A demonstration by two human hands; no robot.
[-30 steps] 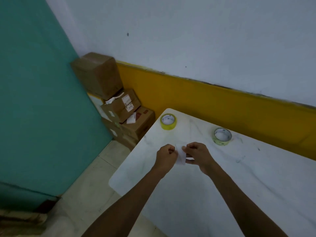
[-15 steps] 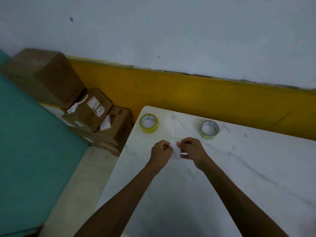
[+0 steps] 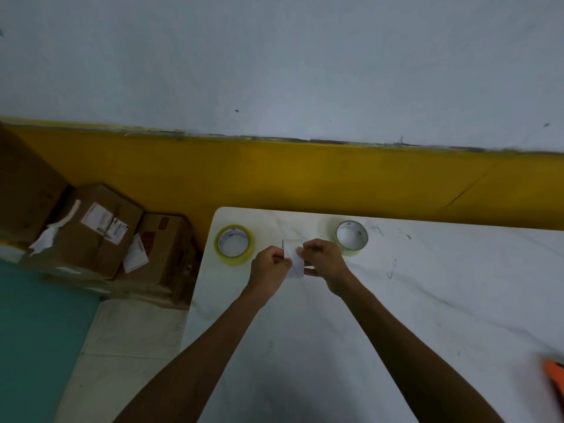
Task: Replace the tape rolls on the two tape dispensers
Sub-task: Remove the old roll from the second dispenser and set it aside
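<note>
Over a white marble-patterned tabletop (image 3: 427,315), the left hand (image 3: 270,268) and right hand (image 3: 325,261) each pinch one small white piece (image 3: 295,261) between them. Two yellowish tape rolls (image 3: 234,244) (image 3: 351,238) lie flat near the far edge, one at the far left corner. Cardboard boxes (image 3: 100,230) sit on the floor against a yellow-and-white wall (image 3: 305,178).

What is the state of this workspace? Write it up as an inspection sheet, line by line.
Surface: white marbled table, with a few dark scuff marks.
Job's things: yellow tape roll lying flat near the table's far left corner; paler tape roll flat to its right; no dispenser clearly seen.
Clutter: orange object cut off at the right edge, identity unclear.
Grippers: left hand and right hand together pinch a small clear-white piece above the table.
Cables: nothing seen.
Surroundings: cardboard boxes stacked on the floor left of the table; white wall with a yellow band; teal panel at lower left.
</note>
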